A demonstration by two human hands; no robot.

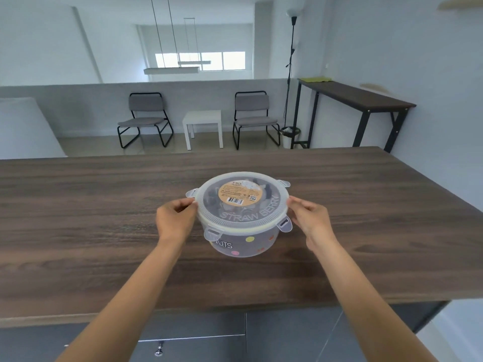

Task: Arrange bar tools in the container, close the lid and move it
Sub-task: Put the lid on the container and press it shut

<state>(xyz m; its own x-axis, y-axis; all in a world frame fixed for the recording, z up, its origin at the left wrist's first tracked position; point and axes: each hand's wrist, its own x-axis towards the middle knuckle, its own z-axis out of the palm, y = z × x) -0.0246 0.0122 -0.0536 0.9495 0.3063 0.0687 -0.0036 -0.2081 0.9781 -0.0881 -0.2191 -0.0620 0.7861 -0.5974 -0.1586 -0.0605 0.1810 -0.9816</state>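
Container (241, 232) sits mid-table (78, 218), lid (241, 202) on, dark tools dimly visible through it. Head view: left hand (175, 218) at nine o'clock, right hand (309, 219) at three, fingers curled against the rim, bracketing it evenly. Four latch tabs look flipped up, so clipping likely comes first, then the lift.

lid (243, 205): raised words "STRAW BERRY" | container (240, 244) side: "NUTS" | round sticker (240, 193): "PCS", rest too small to read
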